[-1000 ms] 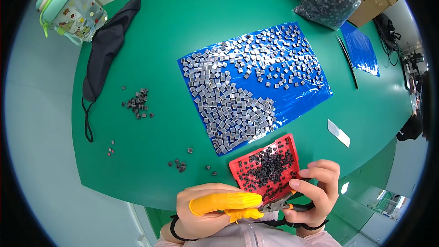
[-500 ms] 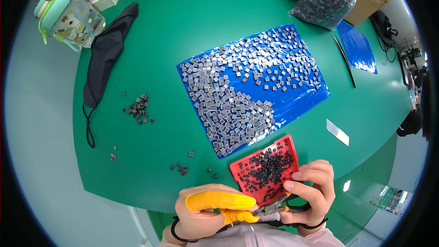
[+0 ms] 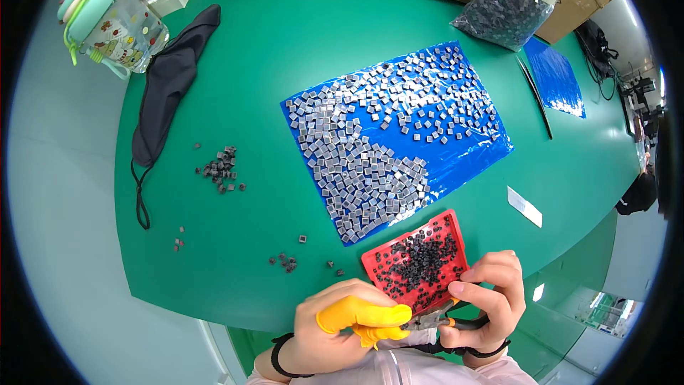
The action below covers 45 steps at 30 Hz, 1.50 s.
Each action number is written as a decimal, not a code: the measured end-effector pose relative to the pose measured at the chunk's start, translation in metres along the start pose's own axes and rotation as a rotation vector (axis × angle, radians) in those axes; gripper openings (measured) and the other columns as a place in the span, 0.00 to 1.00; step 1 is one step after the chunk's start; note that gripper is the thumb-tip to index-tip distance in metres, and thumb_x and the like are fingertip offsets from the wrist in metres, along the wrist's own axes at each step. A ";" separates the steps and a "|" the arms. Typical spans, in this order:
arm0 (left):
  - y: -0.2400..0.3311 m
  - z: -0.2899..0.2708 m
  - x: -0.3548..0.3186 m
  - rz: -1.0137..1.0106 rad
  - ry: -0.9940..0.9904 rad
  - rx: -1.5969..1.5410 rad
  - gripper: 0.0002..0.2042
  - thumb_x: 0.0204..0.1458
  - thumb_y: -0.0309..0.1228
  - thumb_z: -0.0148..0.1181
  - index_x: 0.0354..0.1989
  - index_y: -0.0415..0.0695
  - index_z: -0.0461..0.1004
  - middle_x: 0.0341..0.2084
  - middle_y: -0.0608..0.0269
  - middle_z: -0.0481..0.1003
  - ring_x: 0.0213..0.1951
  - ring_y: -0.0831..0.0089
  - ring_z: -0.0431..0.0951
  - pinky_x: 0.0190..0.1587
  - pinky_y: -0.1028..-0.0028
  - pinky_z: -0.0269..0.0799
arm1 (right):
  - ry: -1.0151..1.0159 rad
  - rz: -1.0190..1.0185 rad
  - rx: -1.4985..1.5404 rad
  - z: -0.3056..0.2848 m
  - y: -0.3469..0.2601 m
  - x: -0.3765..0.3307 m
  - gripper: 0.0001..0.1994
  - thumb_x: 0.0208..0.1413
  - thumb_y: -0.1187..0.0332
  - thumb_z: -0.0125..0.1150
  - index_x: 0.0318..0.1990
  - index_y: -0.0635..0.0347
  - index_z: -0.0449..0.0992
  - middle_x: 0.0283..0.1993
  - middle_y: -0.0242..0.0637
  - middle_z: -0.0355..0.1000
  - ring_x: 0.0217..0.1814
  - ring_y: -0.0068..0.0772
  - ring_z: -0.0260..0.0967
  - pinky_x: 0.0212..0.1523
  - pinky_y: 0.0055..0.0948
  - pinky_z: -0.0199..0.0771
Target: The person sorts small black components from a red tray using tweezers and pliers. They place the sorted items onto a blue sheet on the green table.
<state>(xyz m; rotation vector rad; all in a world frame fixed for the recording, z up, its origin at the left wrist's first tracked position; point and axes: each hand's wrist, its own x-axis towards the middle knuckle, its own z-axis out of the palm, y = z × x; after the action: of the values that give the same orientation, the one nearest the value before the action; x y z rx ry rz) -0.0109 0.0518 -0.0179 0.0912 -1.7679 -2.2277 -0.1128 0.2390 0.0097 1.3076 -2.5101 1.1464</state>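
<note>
Yellow covers sheathe some fingers of my left hand (image 3: 353, 321), at the near edge of the table. Those fingers are pinched together against the jaws of small pliers; whatever lies between them is too small to make out. My right hand (image 3: 491, 306) grips the pliers (image 3: 464, 323), whose handles are black and orange. Just beyond both hands sits a shallow red tray (image 3: 370, 262) holding many tiny black parts (image 3: 420, 260). Farther off, a blue sheet (image 3: 456, 164) carries a large number of small square grey metal pieces (image 3: 356, 171).
Dark little pieces (image 3: 222, 165) lie in a heap on the green table (image 3: 242, 257), with smaller groups nearby. At left are a black pouch (image 3: 167, 93) and a bottle (image 3: 125, 28). A bag of dark parts (image 3: 506, 7), tweezers (image 3: 536, 96) and a white strip (image 3: 524, 207) lie right.
My left hand has shifted slightly right and its wrist has turned. The right hand keeps its grip on the pliers, nearly in place. The whole view has moved a little.
</note>
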 end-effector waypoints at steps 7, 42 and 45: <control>-0.016 -0.002 -0.007 0.025 -0.311 -0.037 0.19 0.43 0.12 0.57 0.45 0.38 0.66 0.34 0.57 0.71 0.34 0.61 0.71 0.35 0.67 0.69 | -0.040 -0.088 0.005 -0.003 0.004 -0.001 0.22 0.37 0.47 0.71 0.37 0.51 0.79 0.35 0.31 0.69 0.36 0.33 0.65 0.32 0.32 0.57; 0.006 0.005 -0.004 -0.016 0.108 -0.201 0.11 0.43 0.15 0.66 0.38 0.33 0.78 0.35 0.51 0.80 0.35 0.67 0.82 0.40 0.72 0.79 | 0.014 -0.032 0.022 0.002 0.003 0.002 0.22 0.40 0.47 0.69 0.35 0.54 0.75 0.33 0.33 0.68 0.33 0.34 0.65 0.34 0.34 0.62; 0.006 -0.002 -0.002 0.006 0.018 -0.067 0.09 0.42 0.16 0.67 0.34 0.35 0.80 0.34 0.52 0.81 0.33 0.69 0.83 0.37 0.74 0.80 | 0.008 0.002 0.058 0.002 0.002 0.001 0.22 0.40 0.48 0.69 0.36 0.54 0.75 0.32 0.33 0.68 0.33 0.34 0.65 0.34 0.35 0.63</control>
<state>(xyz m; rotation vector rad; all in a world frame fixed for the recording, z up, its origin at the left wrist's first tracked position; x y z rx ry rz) -0.0076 0.0489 -0.0128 0.0909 -1.6803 -2.2729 -0.1149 0.2374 0.0070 1.3114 -2.4908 1.2309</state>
